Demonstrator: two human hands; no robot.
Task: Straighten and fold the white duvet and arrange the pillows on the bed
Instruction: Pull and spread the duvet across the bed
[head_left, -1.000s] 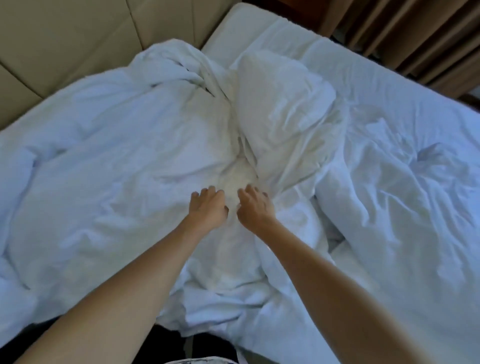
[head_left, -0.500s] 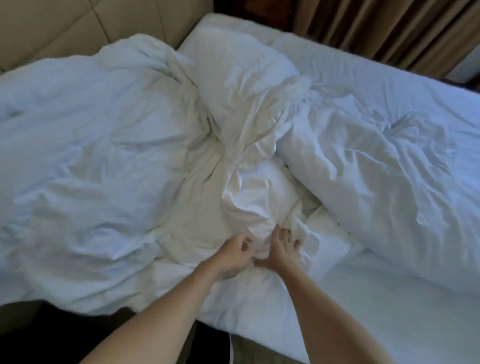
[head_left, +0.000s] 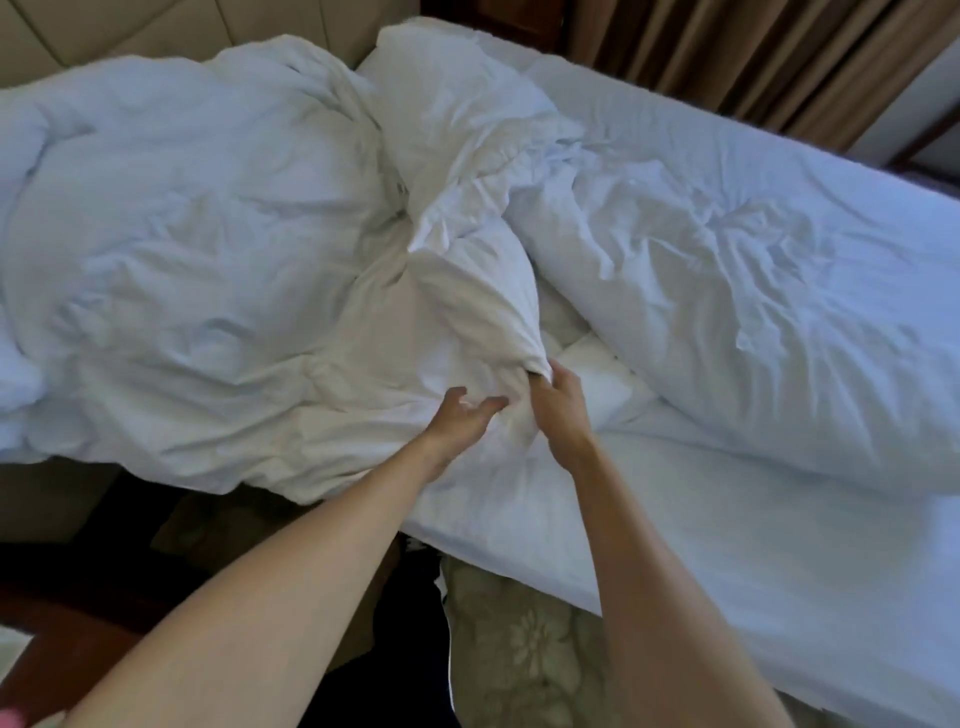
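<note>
Duvet lies bunched across the bed, bulk of it piled to the left of both hands and spilling over the near bed edge, with one twisted ridge running from the hands up and away toward the headboard. Right hand pinches a gathered fold of duvet at the low end of that ridge, fingers curled into the cloth. Left hand sits just beside it, palm on the fabric, fingers loosely spread and only half bent, not clearly closed round anything; reads as resting or about to grab. Both hands near touching, same bunch of cloth between them.

Key relation: long axis of the gripped ridge points away from the person and slightly left, so a pull toward the body and out to the right would likely draw it flat over the bare sheet. Right hand is the one on the cloth end; left is nearer the heavy pile.

Pillow lies just right of the hands, long side angled from upper left to lower right, apart from the grip. Second pillow sits at the far end, partly under duvet folds. Curtains beyond the bed
</note>
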